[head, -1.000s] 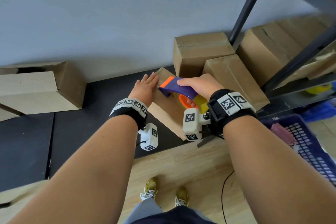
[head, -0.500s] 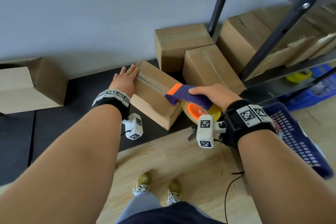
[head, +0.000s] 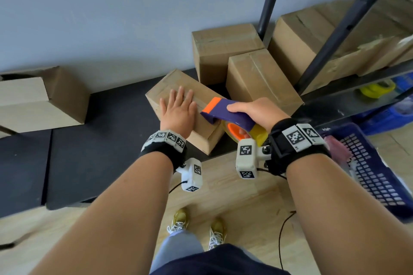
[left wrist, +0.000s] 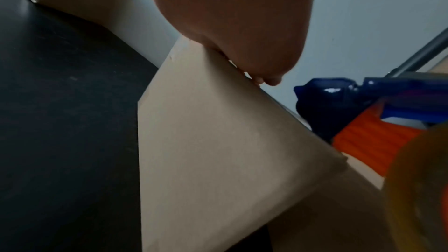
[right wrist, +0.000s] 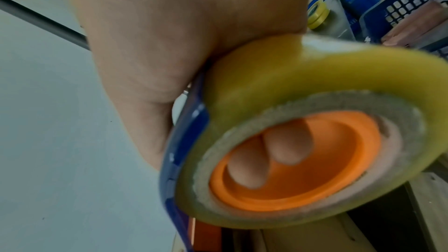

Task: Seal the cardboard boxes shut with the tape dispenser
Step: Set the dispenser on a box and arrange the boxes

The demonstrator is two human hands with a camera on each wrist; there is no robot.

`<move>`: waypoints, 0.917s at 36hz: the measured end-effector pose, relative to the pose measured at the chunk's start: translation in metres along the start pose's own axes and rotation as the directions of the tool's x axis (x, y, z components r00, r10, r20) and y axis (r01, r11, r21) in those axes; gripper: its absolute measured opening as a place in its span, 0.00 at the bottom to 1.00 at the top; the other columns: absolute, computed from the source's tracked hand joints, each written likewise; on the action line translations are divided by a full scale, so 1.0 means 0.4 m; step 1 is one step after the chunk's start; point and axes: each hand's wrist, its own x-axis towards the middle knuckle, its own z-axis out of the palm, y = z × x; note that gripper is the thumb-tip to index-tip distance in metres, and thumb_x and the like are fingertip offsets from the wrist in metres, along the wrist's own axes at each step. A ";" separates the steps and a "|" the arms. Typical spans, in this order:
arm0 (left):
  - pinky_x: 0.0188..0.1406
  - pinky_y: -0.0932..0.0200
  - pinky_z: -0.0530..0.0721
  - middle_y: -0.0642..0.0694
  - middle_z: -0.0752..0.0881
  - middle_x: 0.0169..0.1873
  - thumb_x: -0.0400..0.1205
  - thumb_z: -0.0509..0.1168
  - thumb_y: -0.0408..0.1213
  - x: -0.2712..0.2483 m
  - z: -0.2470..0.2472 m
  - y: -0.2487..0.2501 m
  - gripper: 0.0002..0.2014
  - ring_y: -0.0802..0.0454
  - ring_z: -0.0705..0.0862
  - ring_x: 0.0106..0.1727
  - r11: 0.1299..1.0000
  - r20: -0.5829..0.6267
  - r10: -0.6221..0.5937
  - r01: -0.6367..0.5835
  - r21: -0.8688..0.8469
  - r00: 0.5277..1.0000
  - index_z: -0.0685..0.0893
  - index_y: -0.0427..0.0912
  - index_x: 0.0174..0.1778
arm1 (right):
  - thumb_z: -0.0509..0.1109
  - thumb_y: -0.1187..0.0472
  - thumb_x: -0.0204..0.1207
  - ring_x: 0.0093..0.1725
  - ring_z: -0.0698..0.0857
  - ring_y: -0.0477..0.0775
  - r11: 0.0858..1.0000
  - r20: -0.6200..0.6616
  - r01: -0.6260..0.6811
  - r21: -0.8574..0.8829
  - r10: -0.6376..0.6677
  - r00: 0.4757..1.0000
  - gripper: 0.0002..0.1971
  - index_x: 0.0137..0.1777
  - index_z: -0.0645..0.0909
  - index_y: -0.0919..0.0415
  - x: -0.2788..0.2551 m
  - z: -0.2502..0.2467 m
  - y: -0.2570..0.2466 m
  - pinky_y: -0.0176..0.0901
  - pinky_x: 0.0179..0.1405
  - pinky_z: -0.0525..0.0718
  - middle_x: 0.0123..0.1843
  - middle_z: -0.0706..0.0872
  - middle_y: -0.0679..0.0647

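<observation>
A small closed cardboard box (head: 201, 134) lies on the black floor mat (head: 100, 152), and its side fills the left wrist view (left wrist: 206, 160). My left hand (head: 177, 107) lies flat on its top with fingers straight, palm pressing the top edge (left wrist: 242, 45). My right hand (head: 257, 110) grips the tape dispenser (head: 225, 114), purple with an orange front edge and a yellowish tape roll (right wrist: 315, 141), at the box's near right end. Two fingertips (right wrist: 288, 148) show through the roll's orange hub. A strip of tape runs along the box top.
Two taped boxes (head: 223, 51) (head: 261, 80) stand behind by the wall. A dark metal shelf frame (head: 344, 29) with larger boxes (head: 312, 35) is at right. A blue basket (head: 368, 163) sits on the wooden floor; an open box (head: 40, 100) lies at left.
My right hand drew the dispenser along the box top toward its near end. My left hand moved from the far corner onto the top, palm flat.
</observation>
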 end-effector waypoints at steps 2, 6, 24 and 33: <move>0.82 0.42 0.35 0.52 0.44 0.85 0.89 0.38 0.54 0.002 0.006 0.001 0.27 0.49 0.38 0.85 1.000 0.022 -0.025 0.025 0.001 0.999 0.49 0.56 0.85 | 0.80 0.50 0.72 0.29 0.88 0.59 1.000 0.003 -0.001 0.022 0.001 1.000 0.21 0.49 0.88 0.73 -0.001 -0.003 0.009 0.42 0.28 0.86 0.37 0.91 0.68; 0.81 0.43 0.34 0.52 0.43 0.85 0.87 0.38 0.58 0.006 0.009 0.001 0.29 0.49 0.37 0.85 0.997 0.040 -0.031 0.028 0.075 0.999 0.46 0.56 0.85 | 0.79 0.50 0.73 0.27 0.87 0.51 0.999 -0.013 0.026 0.030 -0.025 1.000 0.19 0.48 0.88 0.69 0.000 -0.006 0.037 0.31 0.21 0.80 0.36 0.92 0.61; 0.80 0.45 0.31 0.53 0.41 0.85 0.85 0.36 0.63 0.004 0.015 0.001 0.31 0.50 0.37 0.84 0.995 0.043 -0.034 0.029 0.098 0.998 0.44 0.58 0.85 | 0.80 0.46 0.70 0.40 0.87 0.55 0.999 -0.044 -0.015 -0.030 0.014 0.999 0.18 0.49 0.90 0.61 -0.023 -0.103 0.169 0.46 0.46 0.81 0.44 0.93 0.59; 0.81 0.44 0.33 0.49 0.41 0.85 0.87 0.39 0.60 0.000 0.010 0.018 0.31 0.47 0.37 0.84 0.996 0.027 -0.050 0.047 0.079 0.998 0.45 0.54 0.85 | 0.77 0.48 0.75 0.26 0.84 0.53 0.997 -0.039 -0.012 -0.083 0.009 0.999 0.18 0.37 0.85 0.64 0.001 -0.063 0.163 0.35 0.24 0.80 0.31 0.88 0.59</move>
